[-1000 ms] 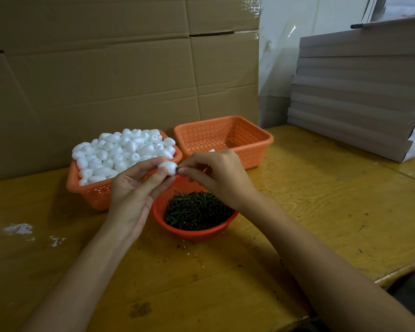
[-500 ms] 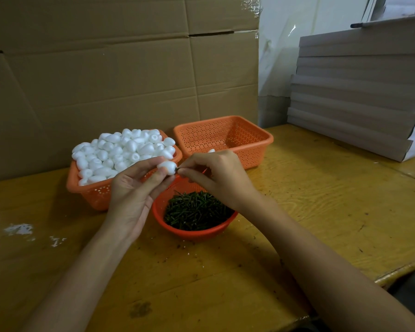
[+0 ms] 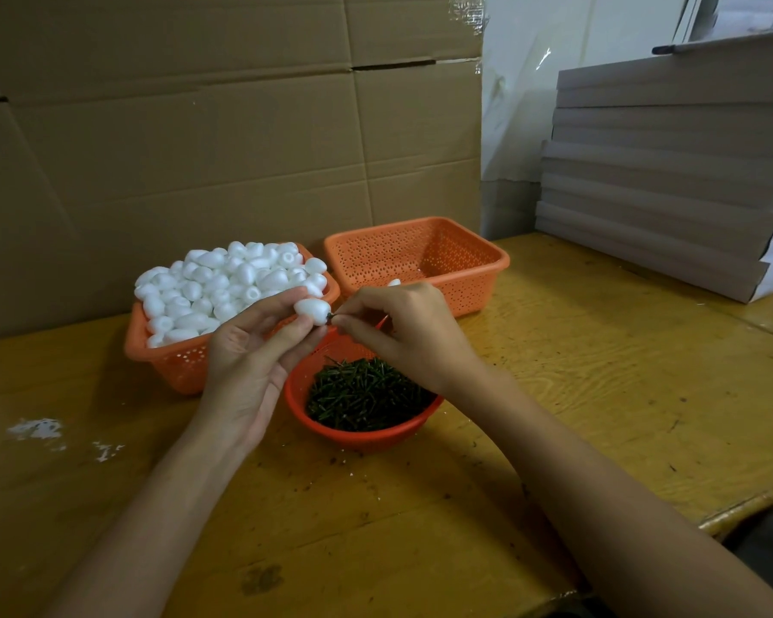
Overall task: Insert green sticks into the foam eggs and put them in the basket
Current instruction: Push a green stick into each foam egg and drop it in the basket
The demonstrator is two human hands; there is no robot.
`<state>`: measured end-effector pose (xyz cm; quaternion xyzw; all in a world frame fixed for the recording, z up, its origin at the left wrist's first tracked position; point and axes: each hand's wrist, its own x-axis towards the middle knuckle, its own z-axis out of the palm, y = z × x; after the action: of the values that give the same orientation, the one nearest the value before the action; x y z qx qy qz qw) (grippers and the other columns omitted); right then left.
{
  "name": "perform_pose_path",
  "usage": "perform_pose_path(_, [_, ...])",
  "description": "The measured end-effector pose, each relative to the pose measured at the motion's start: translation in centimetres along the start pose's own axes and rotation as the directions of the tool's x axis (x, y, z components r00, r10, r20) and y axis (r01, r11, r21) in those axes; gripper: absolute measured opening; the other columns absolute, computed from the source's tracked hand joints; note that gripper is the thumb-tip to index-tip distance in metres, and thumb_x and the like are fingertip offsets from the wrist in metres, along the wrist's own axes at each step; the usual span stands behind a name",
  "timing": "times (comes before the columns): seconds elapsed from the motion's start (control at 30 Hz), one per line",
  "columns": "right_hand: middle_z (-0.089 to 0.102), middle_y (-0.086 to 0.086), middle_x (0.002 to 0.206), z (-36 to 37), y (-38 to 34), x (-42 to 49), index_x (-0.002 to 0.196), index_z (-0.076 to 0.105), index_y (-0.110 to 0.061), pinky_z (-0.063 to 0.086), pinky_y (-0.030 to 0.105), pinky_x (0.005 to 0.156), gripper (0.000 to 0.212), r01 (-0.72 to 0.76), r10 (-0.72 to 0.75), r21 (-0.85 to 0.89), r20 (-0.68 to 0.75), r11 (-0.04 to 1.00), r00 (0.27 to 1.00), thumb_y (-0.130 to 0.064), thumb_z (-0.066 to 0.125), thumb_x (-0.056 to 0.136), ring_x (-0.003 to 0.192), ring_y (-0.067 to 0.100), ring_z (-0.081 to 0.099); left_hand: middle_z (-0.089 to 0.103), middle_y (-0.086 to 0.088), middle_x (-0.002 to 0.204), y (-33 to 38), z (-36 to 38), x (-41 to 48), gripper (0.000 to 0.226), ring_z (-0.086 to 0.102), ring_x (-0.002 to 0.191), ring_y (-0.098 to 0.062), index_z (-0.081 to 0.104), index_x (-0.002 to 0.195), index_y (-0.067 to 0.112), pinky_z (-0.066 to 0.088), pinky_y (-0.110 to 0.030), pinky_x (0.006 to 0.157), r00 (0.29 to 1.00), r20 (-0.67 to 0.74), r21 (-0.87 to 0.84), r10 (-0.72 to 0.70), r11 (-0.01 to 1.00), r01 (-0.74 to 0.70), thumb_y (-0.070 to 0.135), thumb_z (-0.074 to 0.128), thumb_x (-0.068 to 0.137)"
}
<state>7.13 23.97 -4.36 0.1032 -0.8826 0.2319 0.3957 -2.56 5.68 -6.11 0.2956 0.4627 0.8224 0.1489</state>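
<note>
Hardly anything has shifted in the last second: both hands stay at frame centre. Only a dark tip of the green stick (image 3: 329,316) shows between the foam egg (image 3: 312,310) and the right hand (image 3: 402,332), whose thumb and forefinger pinch it; the rest is hidden. Palm up, the left hand (image 3: 246,350) grips the egg in its fingertips above the bowl of sticks (image 3: 358,439). Behind the right hand, the basket (image 3: 465,269) holds a second egg (image 3: 393,283), mostly hidden.

The foam eggs (image 3: 228,283) are matt white, faintly grainy. The left basket (image 3: 175,363) and far right basket (image 3: 465,287) are perforated orange plastic. The near bowl (image 3: 367,439) is glossier red-orange plastic, holding dull green sticks (image 3: 367,392). The table (image 3: 599,394) is yellowish plywood, with visible grain and scuffs. Matt brown cardboard (image 3: 197,149) stands behind, and matt grey boards (image 3: 666,171) are stacked far right.
</note>
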Motion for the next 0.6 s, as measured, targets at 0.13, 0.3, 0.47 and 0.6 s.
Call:
perform_pose_path(0.13, [0.077, -0.008, 0.088, 0.13, -0.33, -0.09, 0.100, 0.079, -0.016, 0.057, 0.035, 0.072, 0.011, 0.007, -0.006, -0.026, 0.034, 1.000, 0.999, -0.025, 0.073, 0.098, 0.079, 0.006, 0.071, 0.075, -0.019, 0.126, 0.10, 0.21, -0.05, 0.034, 0.074, 0.117, -0.030, 0.079, 0.115, 0.016, 0.063, -0.032, 0.090, 1.000, -0.020, -0.007, 0.000, 1.000, 0.000, 0.001, 0.075, 0.085])
perform_pose_path(0.3, [0.076, -0.007, 0.085, 0.38, -0.44, -0.15, 0.096, 0.079, -0.018, 0.055, 0.040, 0.071, 0.014, -0.024, 0.027, -0.043, 0.070, 0.999, 0.997, -0.030, 0.073, 0.097, 0.078, 0.010, 0.071, 0.077, -0.015, 0.122, 0.23, 0.59, -0.22, 0.028, 0.073, 0.121, -0.029, 0.084, 0.103, 0.021, 0.063, -0.032, 0.089, 1.000, -0.014, 0.022, 0.002, 1.000, -0.002, 0.006, 0.078, 0.080])
perform_pose_path(0.47, [0.075, -0.009, 0.084, 0.52, -0.36, -0.13, 0.093, 0.079, -0.019, 0.054, 0.040, 0.070, 0.014, -0.046, 0.050, -0.037, 0.115, 0.998, 0.992, -0.031, 0.074, 0.096, 0.077, 0.008, 0.069, 0.078, -0.014, 0.122, 0.18, 0.87, -0.35, 0.028, 0.074, 0.120, -0.027, 0.085, 0.104, 0.022, 0.064, -0.032, 0.087, 1.000, 0.028, 0.033, 0.001, 0.999, -0.002, 0.008, 0.077, 0.081])
perform_pose_path(0.6, [0.074, -0.011, 0.082, 0.48, -0.38, -0.05, 0.091, 0.078, -0.019, 0.055, 0.040, 0.069, 0.021, -0.044, 0.047, -0.023, 0.144, 0.999, 0.988, -0.039, 0.074, 0.097, 0.075, 0.006, 0.068, 0.078, -0.010, 0.124, 0.05, 0.85, -0.32, 0.029, 0.073, 0.122, -0.024, 0.086, 0.106, 0.023, 0.063, -0.030, 0.086, 1.000, 0.022, 0.049, 0.005, 0.999, -0.006, 0.010, 0.078, 0.082])
